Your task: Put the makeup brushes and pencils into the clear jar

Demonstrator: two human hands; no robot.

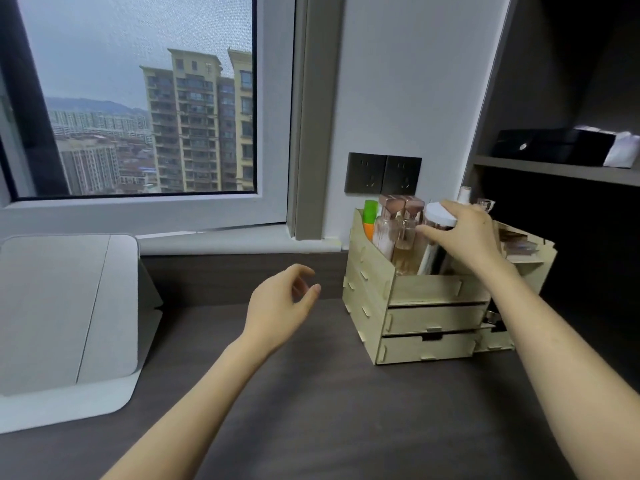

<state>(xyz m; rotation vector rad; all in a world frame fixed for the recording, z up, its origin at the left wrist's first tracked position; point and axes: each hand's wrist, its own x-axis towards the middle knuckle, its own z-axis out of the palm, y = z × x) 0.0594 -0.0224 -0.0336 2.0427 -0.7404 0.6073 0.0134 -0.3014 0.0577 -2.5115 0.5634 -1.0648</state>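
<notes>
My right hand (465, 237) is closed around a clear jar with a white lid (440, 216), which sits tilted at the top of a pale wooden organiser (433, 289) on the right of the dark desk. Around the jar stand several bottles, among them pink-capped glass ones (398, 216) and an orange and green tube (370, 216). My left hand (284, 303) hovers over the desk, left of the organiser, fingers curled loosely apart and holding nothing. No brushes or pencils can be made out.
A grey folded case (69, 313) lies at the desk's left. The organiser has two shut drawers (436, 317). Wall sockets (382, 174) sit above it. A dark shelf (554, 168) at right carries a black box (550, 147). A window fills the upper left.
</notes>
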